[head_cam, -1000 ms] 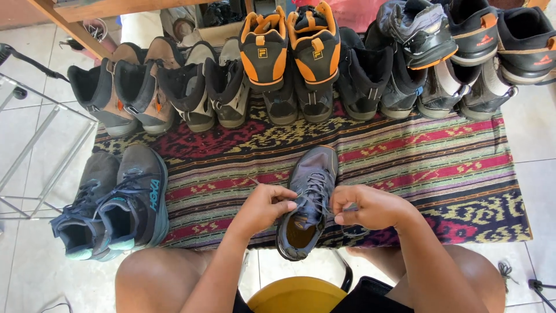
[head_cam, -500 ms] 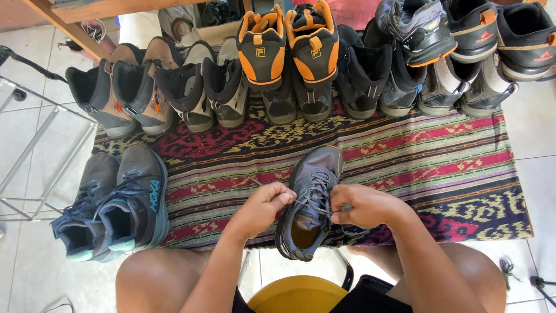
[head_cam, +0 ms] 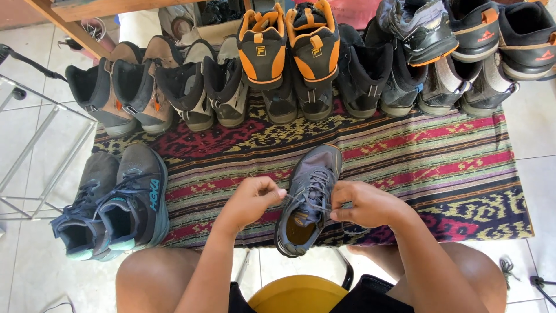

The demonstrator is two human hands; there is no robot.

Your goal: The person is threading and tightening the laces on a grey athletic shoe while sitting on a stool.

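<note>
A grey shoe [head_cam: 310, 197] lies on the patterned rug [head_cam: 440, 168], toe pointing away. One lace end is pinched in the fingers of the left hand [head_cam: 252, 200], the other in the right hand [head_cam: 362, 203]. Both ends should be drawn evenly, tension kept equal across the eyelets.

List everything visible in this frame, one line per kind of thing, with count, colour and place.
grey shoe: one, grey, centre of rug, laces held by both hands
dark pair: two shoes, grey with teal soles, rug's left edge
orange pair: two boots, black and orange, top centre
row of boots: many, brown, grey, black, along rug's far edge
rug: one, striped red, yellow, black, on tiled floor
yellow seat: one, bottom centre
metal frame: one, left
left hand: pinching a lace
right hand: pinching a lace
</note>
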